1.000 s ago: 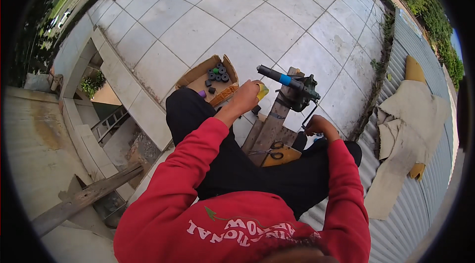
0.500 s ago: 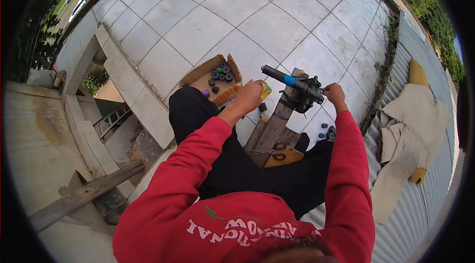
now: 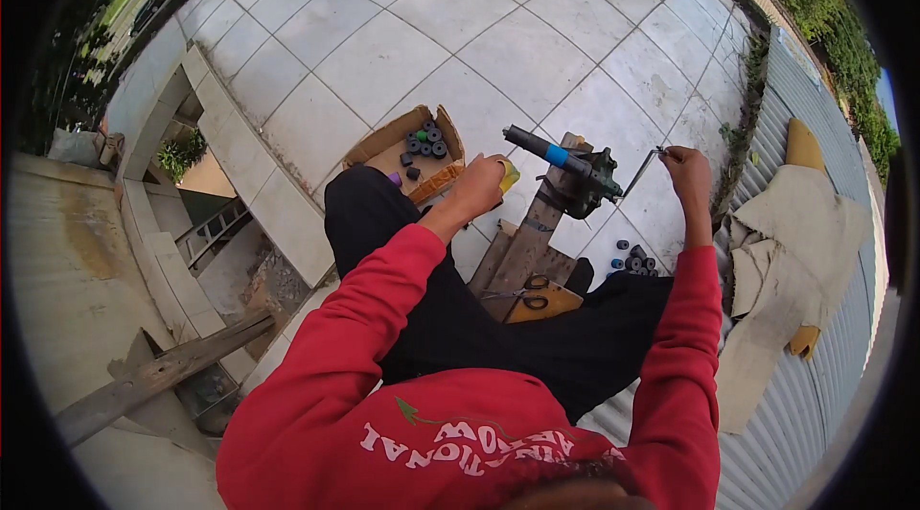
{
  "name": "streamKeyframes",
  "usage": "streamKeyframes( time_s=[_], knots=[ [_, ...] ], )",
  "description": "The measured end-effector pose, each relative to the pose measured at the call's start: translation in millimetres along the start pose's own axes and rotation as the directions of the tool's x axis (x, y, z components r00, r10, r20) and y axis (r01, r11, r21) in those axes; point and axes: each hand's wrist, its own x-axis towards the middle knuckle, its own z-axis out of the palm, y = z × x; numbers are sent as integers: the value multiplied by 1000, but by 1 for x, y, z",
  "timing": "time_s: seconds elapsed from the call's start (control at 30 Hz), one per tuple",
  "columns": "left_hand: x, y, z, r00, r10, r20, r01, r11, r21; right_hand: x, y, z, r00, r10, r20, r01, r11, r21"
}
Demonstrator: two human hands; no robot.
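Observation:
My left hand (image 3: 478, 186) is closed around a small yellow-green piece (image 3: 510, 174), mostly hidden by the fingers, just left of a hand-cranked device (image 3: 596, 182). That device has a dark green metal body and a black tube with a blue band (image 3: 557, 155) pointing up-left. It sits on the far end of a wooden plank (image 3: 520, 261). On its right side, a thin bent metal crank (image 3: 642, 171) runs out to my right hand (image 3: 688, 172), whose fingers are closed on the crank's outer end.
A cardboard box (image 3: 359, 153) with small black rollers (image 3: 427, 141) stands left of the plank. More rollers (image 3: 636, 263) lie on the tiles at right. Scissors (image 3: 535, 293) rest on the plank's near end. Beige cloth (image 3: 800, 232) drapes over corrugated sheeting (image 3: 815, 414).
My right hand has swung right and slightly up, away from the device's body, and the crank now shows stretched between them. The left hand has barely shifted.

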Motion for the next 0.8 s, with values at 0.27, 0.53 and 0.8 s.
streamKeyframes(
  time_s=[0.27, 0.53, 0.8],
  knots=[
    [2, -3, 6, 999, -19, -30, 17, 999, -50, -71, -37, -70, 990, 1, 142, -9, 998, 61],
    [1, 2, 3, 999, -49, -11, 48, 998, -44, -126, -54, -82, 775, -70, 628, -4, 993, 116],
    [1, 0, 3, 1000, -23, 8, 24, 998, -55, -133, -15, 17, 373, -86, 924, -63, 991, 118]
  ],
)
